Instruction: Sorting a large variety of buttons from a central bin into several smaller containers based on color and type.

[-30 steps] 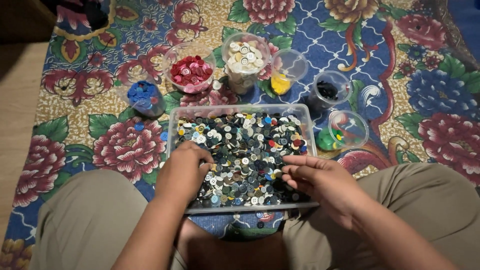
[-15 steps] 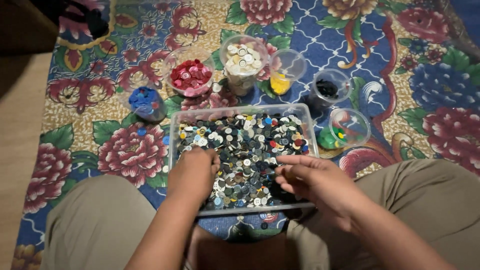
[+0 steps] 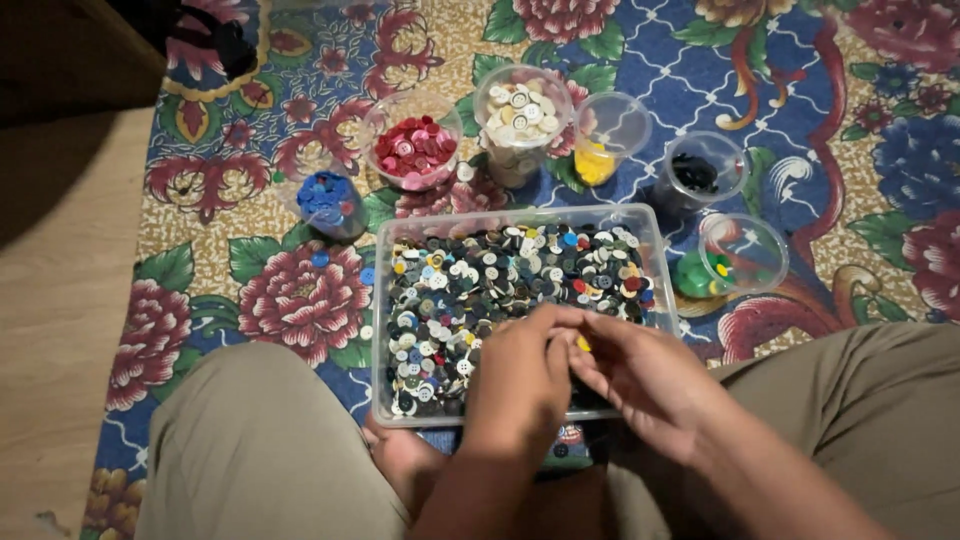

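Observation:
A clear plastic tub (image 3: 386,330) full of mixed coloured buttons (image 3: 480,280) sits on the floral mat between my knees. My left hand (image 3: 518,385) hangs over the tub's near half, fingers bunched and touching my right hand. My right hand (image 3: 640,375) lies beside it, palm partly up, fingers loosely curled. A small yellow button (image 3: 582,344) shows between the fingertips of both hands. Which hand grips it is not clear.
Clear cups stand beyond the tub: blue buttons (image 3: 326,198), red buttons (image 3: 412,148), white buttons (image 3: 518,112), yellow buttons (image 3: 598,162), black buttons (image 3: 694,176), green buttons (image 3: 708,274). A bare wooden floor (image 3: 60,300) lies left of the mat.
My left hand has moved right across the tub to meet my right hand. The two hands now touch, with a yellow button between their fingertips.

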